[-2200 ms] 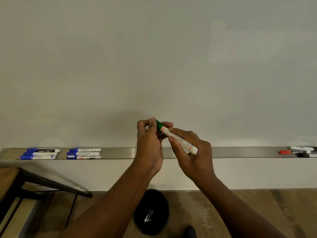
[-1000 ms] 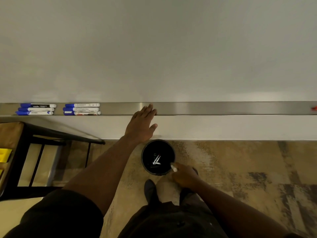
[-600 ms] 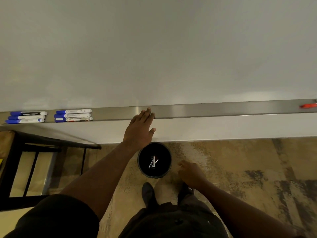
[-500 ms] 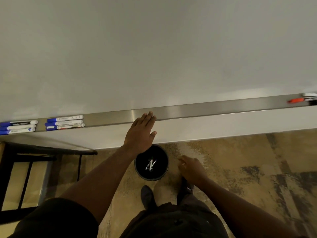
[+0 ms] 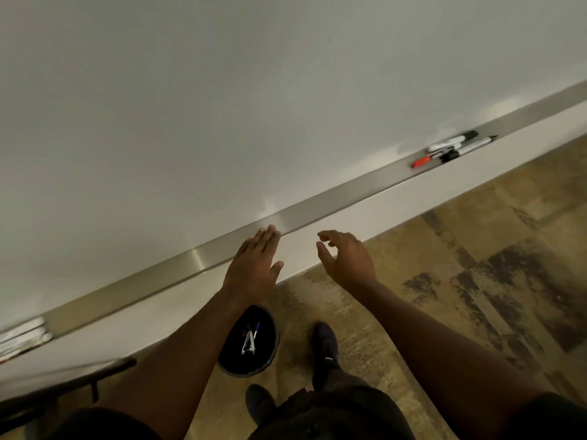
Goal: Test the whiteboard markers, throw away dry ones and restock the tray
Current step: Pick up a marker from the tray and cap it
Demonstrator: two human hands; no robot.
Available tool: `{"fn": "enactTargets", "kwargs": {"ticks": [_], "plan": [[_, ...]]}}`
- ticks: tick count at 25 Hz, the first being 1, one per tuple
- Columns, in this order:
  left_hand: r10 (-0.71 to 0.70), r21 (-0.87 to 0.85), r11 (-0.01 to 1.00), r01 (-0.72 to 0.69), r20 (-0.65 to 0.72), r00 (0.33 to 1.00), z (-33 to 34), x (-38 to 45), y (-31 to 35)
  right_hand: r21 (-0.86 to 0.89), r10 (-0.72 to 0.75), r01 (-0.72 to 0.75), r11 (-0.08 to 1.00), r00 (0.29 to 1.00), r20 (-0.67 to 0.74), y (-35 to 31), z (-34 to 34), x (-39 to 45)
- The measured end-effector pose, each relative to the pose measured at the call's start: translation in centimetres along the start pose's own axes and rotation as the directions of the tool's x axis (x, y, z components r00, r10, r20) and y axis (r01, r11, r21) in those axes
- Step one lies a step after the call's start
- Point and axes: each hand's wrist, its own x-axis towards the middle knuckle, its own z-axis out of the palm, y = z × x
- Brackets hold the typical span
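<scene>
Down by the feet, the black bin sits on the floor with a few discarded markers lying inside, just under the left forearm. A shoe stands just beside it, so a careless step could tip it and spill the dry ones.

Up a level, the left hand lies flat, fingers straight, tips touching the front lip of the metal tray; it holds nothing. The right hand hangs loose and empty, fingers relaxed, near the tray but apart from it.

Farther right along the tray wait the remaining markers, a red one and some black ones, bunched close. Reaching that far, a sweeping hand could knock them off the ledge, or mix tested with untested. The blurred markers at far left sit well apart.
</scene>
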Motion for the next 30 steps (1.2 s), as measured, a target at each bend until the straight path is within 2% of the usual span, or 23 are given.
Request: {"fn": "enactTargets", "kwargs": {"ticks": [5,10,13,17,20,24,30], "plan": [[0.085,0.021,0.996,-0.086,0.041,0.995,0.3,4.5,3.2,-0.004,0.092,-0.093,0.996,0.986,-0.140,4.7,-4.0,4.7],[0.179,0.092,0.978,-0.185,0.071,0.981,0.8,9.2,6.6,0.006,0.213,-0.219,0.976,0.942,-0.258,9.8,-8.1,9.1],[0.201,0.147,0.966,-0.215,0.101,0.974,1.4,11.5,8.1,-0.089,0.223,-0.259,0.962,0.930,-0.291,12.5,-10.3,11.5],[0.286,0.222,0.928,-0.298,0.086,0.954,1.9,13.7,8.7,-0.286,0.149,-0.215,0.934,0.960,-0.237,15.3,-13.0,14.3],[0.320,0.235,0.917,-0.323,0.056,0.946,2.2,14.3,8.6,-0.390,0.120,-0.164,0.906,0.984,-0.133,16.6,-14.5,15.9],[0.304,0.201,0.930,-0.309,0.056,0.951,2.3,14.3,8.5,-0.460,0.133,-0.116,0.880,0.991,0.004,17.2,-15.6,17.8],[0.312,0.198,0.929,-0.313,0.041,0.949,2.2,14.3,8.5,-0.522,-0.019,0.025,0.853,1.000,0.017,17.3,-15.5,18.3]]}}
